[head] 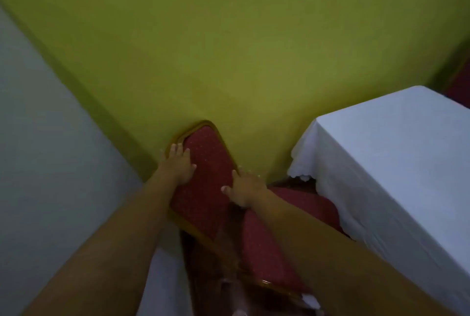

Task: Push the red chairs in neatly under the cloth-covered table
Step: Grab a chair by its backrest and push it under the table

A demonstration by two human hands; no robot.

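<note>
A red chair (206, 170) with a gold frame and dotted upholstery stands below me, its backrest turned up toward the camera. My left hand (178, 163) grips the backrest's left edge, fingers curled over the gold rim. My right hand (244, 188) holds the right edge of the same backrest. The chair's red seat (300, 201) reaches to the right, partly under the table (394, 158) draped in a white cloth with a scalloped hem. The chair's legs are hidden.
A yellow-green wall (229, 48) fills the background right behind the chair. A pale wall (45, 150) runs down the left. A strip of another red chair (463, 79) shows at the far right edge.
</note>
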